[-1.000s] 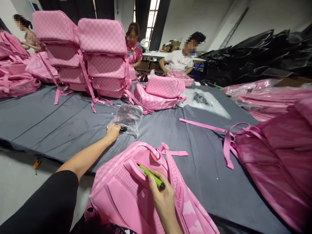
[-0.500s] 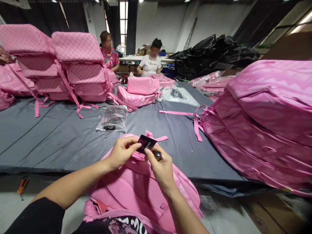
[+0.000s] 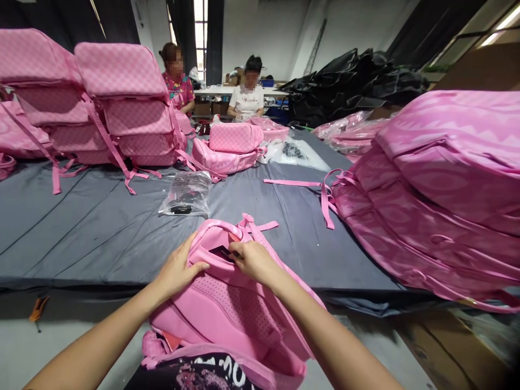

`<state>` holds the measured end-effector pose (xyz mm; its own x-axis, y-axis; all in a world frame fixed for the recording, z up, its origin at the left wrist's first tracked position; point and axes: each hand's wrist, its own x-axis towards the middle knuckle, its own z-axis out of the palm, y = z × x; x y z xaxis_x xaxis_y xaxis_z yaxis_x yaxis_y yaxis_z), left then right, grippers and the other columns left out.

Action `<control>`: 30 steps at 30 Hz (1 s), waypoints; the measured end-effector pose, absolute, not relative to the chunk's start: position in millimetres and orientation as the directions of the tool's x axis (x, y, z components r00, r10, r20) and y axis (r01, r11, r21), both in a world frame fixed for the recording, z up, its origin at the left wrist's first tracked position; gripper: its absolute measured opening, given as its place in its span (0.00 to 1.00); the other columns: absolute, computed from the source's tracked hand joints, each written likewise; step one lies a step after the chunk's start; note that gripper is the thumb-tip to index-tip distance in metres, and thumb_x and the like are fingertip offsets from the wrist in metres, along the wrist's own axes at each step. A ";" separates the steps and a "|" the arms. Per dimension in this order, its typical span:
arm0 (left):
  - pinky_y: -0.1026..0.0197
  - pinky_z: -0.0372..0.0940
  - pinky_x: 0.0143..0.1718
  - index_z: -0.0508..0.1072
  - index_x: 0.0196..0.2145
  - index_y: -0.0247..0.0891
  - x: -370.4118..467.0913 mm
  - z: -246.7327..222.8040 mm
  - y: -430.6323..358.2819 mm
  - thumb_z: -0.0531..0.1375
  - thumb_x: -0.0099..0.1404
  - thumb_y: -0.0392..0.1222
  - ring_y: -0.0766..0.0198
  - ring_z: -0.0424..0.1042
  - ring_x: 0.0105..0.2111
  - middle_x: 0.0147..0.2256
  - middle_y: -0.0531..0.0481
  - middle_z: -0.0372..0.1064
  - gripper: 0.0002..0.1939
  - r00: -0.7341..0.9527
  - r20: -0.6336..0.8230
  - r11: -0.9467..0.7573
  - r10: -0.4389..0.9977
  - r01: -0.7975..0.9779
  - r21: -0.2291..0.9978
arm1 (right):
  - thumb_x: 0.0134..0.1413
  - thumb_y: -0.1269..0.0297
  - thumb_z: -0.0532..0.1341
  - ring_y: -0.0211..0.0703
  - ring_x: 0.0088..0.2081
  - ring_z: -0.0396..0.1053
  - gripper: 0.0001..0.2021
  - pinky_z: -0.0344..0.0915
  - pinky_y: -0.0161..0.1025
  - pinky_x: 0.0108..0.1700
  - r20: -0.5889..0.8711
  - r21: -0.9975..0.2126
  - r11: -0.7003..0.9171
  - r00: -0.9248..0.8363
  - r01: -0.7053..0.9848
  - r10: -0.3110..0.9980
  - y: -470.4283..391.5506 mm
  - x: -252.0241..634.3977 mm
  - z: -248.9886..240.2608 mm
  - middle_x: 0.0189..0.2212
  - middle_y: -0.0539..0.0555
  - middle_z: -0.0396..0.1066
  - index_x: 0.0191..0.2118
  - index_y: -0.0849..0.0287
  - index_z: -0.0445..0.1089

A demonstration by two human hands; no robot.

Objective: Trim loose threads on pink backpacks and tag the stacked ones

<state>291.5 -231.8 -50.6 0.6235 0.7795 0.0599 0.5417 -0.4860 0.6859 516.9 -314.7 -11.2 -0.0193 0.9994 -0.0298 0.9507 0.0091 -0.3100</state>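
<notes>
A pink backpack (image 3: 190, 314) leans from my lap against the table edge, its perforated back panel facing me. My left hand (image 3: 182, 268) grips its upper left edge, thumb in front and the other fingers behind the fabric. At the top, by the carry handle, my right hand (image 3: 252, 260) is closed with its fingertips pinched on a black tag (image 3: 220, 252). Only part of the tag shows against the pink fabric. Anything else inside the right hand is hidden by the fingers.
A clear plastic bag (image 3: 186, 194) of dark items lies on the grey-covered table (image 3: 101, 227). Stacked pink backpacks (image 3: 125, 73) stand left; a large pink pile (image 3: 447, 200) fills the right. Two people sit across, near a black heap (image 3: 353, 81).
The black tag has gone from between both hands, above the backpack, down to its top by the handle. My left hand has let go of it and taken the backpack's edge.
</notes>
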 end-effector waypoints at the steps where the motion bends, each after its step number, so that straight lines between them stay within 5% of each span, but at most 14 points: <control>1: 0.48 0.56 0.64 0.49 0.69 0.38 291.1 -51.3 -233.1 0.60 0.63 0.54 0.50 0.58 0.65 0.66 0.40 0.54 0.42 0.625 0.071 -0.493 0.777 0.535 0.686 | 0.56 0.72 0.56 0.42 0.30 0.71 0.10 0.50 0.35 0.30 -0.041 -0.290 0.011 -0.024 0.957 0.999 -313.1 515.8 -10.0 0.27 0.54 0.76 0.32 0.57 0.75; 16: 0.50 0.53 0.66 0.51 0.68 0.38 295.9 -55.3 -230.9 0.66 0.58 0.48 0.53 0.54 0.66 0.67 0.39 0.51 0.46 0.640 0.087 -0.466 0.763 0.452 0.761 | 0.53 0.79 0.56 0.48 0.30 0.76 0.12 0.57 0.36 0.29 -0.217 0.021 0.159 -0.151 0.987 0.964 -297.4 487.0 -3.0 0.32 0.62 0.77 0.33 0.62 0.76; 20: 0.48 0.54 0.66 0.51 0.69 0.40 298.5 -58.3 -228.9 0.68 0.55 0.51 0.50 0.54 0.66 0.67 0.39 0.50 0.49 0.636 0.088 -0.450 0.767 0.435 0.780 | 0.57 0.73 0.53 0.43 0.30 0.74 0.12 0.53 0.33 0.28 -0.042 -0.167 0.152 -0.161 0.974 0.986 -285.4 494.8 -14.2 0.30 0.54 0.76 0.35 0.56 0.73; 24: 0.47 0.56 0.65 0.48 0.69 0.34 298.9 -58.6 -226.4 0.69 0.54 0.55 0.46 0.54 0.66 0.67 0.33 0.49 0.54 0.664 0.118 -0.478 0.738 0.393 0.786 | 0.50 0.70 0.51 0.41 0.24 0.69 0.09 0.53 0.35 0.27 0.020 -0.385 0.255 -0.268 0.887 0.963 -261.2 489.7 -31.2 0.21 0.51 0.72 0.25 0.57 0.67; 27: 0.45 0.58 0.63 0.49 0.69 0.34 296.5 -58.6 -227.2 0.68 0.55 0.57 0.44 0.55 0.65 0.66 0.32 0.51 0.53 0.667 0.124 -0.491 0.735 0.397 0.775 | 0.50 0.69 0.51 0.42 0.25 0.70 0.09 0.55 0.35 0.28 0.021 -0.366 0.301 -0.316 0.880 0.949 -253.9 489.1 -38.0 0.22 0.53 0.73 0.25 0.57 0.67; 30: 0.45 0.61 0.61 0.50 0.69 0.37 292.5 -59.2 -227.6 0.67 0.56 0.57 0.43 0.59 0.64 0.65 0.34 0.54 0.51 0.652 0.121 -0.495 0.748 0.428 0.756 | 0.50 0.72 0.53 0.44 0.26 0.73 0.10 0.57 0.37 0.29 -0.007 -0.187 0.361 -0.369 0.913 0.929 -260.4 508.3 -46.1 0.25 0.55 0.76 0.28 0.55 0.71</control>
<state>292.5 -227.6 -59.2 0.6524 0.7482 0.1207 0.4279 -0.4951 0.7561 508.3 -260.4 -46.1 -0.3691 0.9294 -0.0071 0.9134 0.3613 -0.1872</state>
